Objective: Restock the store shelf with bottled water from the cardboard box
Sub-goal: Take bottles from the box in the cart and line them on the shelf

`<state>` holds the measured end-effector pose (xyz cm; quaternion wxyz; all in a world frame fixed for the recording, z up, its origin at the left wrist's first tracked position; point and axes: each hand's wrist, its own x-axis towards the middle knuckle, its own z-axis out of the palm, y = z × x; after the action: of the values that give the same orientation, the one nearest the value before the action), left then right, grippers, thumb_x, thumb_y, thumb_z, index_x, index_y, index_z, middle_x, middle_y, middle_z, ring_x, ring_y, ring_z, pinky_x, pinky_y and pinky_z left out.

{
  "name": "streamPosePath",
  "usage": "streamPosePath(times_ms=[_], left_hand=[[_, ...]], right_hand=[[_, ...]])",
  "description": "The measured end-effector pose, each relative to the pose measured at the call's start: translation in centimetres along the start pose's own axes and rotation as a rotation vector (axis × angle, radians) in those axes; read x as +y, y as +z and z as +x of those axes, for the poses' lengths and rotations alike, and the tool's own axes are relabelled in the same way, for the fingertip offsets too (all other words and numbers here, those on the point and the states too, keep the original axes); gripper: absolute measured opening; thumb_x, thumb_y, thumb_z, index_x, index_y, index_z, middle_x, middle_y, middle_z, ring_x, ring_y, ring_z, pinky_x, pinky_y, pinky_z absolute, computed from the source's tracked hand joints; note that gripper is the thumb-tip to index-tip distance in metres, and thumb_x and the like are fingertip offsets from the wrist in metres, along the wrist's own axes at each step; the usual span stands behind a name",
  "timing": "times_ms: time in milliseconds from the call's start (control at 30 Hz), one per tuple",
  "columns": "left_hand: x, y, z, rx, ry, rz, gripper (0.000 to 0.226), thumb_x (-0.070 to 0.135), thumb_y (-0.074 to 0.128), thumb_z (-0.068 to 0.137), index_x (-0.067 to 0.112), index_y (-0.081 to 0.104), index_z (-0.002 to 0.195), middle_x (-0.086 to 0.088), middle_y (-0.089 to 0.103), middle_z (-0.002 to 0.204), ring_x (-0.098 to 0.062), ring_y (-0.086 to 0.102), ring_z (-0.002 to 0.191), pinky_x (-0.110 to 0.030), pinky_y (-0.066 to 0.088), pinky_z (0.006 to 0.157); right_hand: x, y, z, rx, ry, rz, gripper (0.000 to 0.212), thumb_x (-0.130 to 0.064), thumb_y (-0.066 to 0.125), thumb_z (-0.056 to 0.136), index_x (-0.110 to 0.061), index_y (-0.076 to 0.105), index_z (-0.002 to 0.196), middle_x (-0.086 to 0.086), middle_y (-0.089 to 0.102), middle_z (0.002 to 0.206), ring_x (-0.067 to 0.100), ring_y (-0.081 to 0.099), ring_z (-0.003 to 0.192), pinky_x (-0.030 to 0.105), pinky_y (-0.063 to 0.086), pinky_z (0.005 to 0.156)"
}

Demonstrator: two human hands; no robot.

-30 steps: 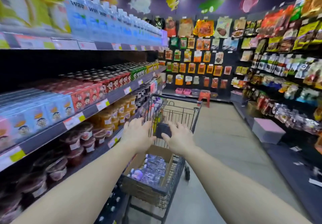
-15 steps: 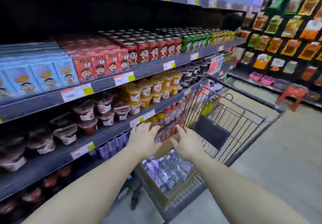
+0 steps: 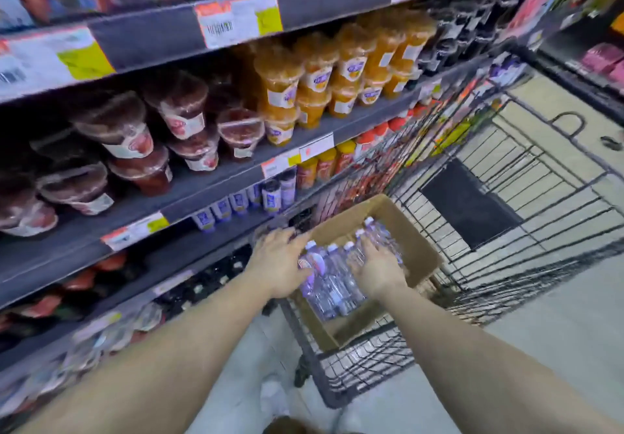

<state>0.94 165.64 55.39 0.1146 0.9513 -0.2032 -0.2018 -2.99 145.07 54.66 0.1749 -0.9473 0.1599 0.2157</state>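
Both hands reach down into a cardboard box (image 3: 410, 237) that sits in a black wire cart (image 3: 526, 224). The box is open on top and has water bottles (image 3: 332, 281) lying packed side by side in it, with white caps and purple labels.

The left hand (image 3: 278, 263) is at the left edge of the box, on top of the nearest bottle. Its fingers (image 3: 293, 239) look close together and a little bent over the bottle, but the picture is blurry, so I cannot tell if they really grip it.

The right hand (image 3: 376, 266) lies on the bottles in the middle of the box. Its fingers (image 3: 366, 246) are fairly straight and a little spread, touching the bottle tops.

The cart stands just beside the store shelf (image 3: 209, 183) on the left. On that shelf are dark red cups (image 3: 182, 112) and orange cups (image 3: 287, 82). One level lower stand small purple bottles (image 3: 236, 202) and orange bottles (image 3: 324, 163). White and yellow price tags (image 3: 236, 19) are stuck along the shelf edges. The floor (image 3: 557, 325) is pale grey.
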Motion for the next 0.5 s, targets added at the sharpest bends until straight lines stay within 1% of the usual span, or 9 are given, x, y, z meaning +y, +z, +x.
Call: streamPosePath(times_ms=[67,167,267,333,400,433,500], left_hand=[[-0.6,2.0,1.0,-0.013,-0.023,-0.024,0.073,0.052,0.056,0.087,0.032,0.026,0.152,-0.012,0.030,0.157,-0.031,0.028,0.143,-0.040,0.022,0.116],[-1.5,4.7,2.3,-0.031,-0.044,-0.059,0.076,0.050,0.058,0.086,0.033,0.026,0.152,-0.009,0.032,0.157,-0.032,0.033,0.140,-0.040,0.026,0.116],[-1.8,6.9,3.7,-0.064,-0.054,-0.080,0.079,0.049,0.061,0.085,0.030,0.025,0.152,-0.007,0.028,0.159,-0.030,0.027,0.144,-0.044,0.023,0.117],[-1.6,8.1,4.4,-0.054,-0.072,-0.066,0.082,0.050,0.064,0.083,0.028,0.026,0.152,-0.007,0.027,0.160,-0.028,0.023,0.146,-0.045,0.021,0.118],[-1.3,9.1,4.7,-0.043,-0.113,-0.045,0.084,0.053,0.064,0.082,0.029,0.026,0.152,-0.006,0.026,0.161,-0.026,0.020,0.148,-0.046,0.013,0.120],[-1.1,9.6,4.8,-0.038,-0.139,-0.038,0.083,0.054,0.063,0.082,0.030,0.025,0.152,-0.005,0.027,0.160,-0.025,0.018,0.148,-0.046,0.008,0.121],[-0.6,10.6,5.0,-0.041,-0.168,-0.021,0.082,0.054,0.061,0.083,0.031,0.023,0.152,-0.003,0.027,0.160,-0.025,0.014,0.149,-0.046,-0.002,0.119]], right_hand=[[0.2,2.1,1.5,-0.060,0.019,-0.042,0.066,-0.045,0.041,0.098,-0.020,0.015,0.153,0.018,0.033,0.149,0.034,0.037,0.134,0.041,0.037,0.105],[0.8,4.9,3.9,-0.122,0.019,-0.082,0.064,-0.040,0.043,0.097,-0.016,0.017,0.152,0.020,0.035,0.148,0.036,0.041,0.131,0.042,0.039,0.104],[1.5,7.4,6.2,-0.190,0.006,-0.071,0.071,-0.041,0.043,0.098,-0.015,0.009,0.154,0.019,0.034,0.151,0.037,0.041,0.132,0.042,0.038,0.105],[2.2,8.9,7.6,-0.218,-0.003,-0.080,0.070,-0.041,0.043,0.098,-0.013,0.012,0.153,0.022,0.036,0.148,0.039,0.038,0.133,0.043,0.036,0.106],[2.8,10.2,8.8,-0.255,0.006,-0.062,0.067,-0.038,0.045,0.097,-0.016,0.015,0.153,0.020,0.032,0.150,0.040,0.036,0.134,0.043,0.034,0.106],[3.1,10.8,9.3,-0.270,0.008,-0.044,0.068,-0.037,0.047,0.097,-0.018,0.014,0.153,0.019,0.033,0.150,0.039,0.039,0.132,0.044,0.036,0.104],[3.7,11.9,10.3,-0.300,0.012,-0.027,0.070,-0.038,0.049,0.096,-0.023,0.013,0.153,0.018,0.044,0.142,0.038,0.049,0.123,0.043,0.043,0.096]])
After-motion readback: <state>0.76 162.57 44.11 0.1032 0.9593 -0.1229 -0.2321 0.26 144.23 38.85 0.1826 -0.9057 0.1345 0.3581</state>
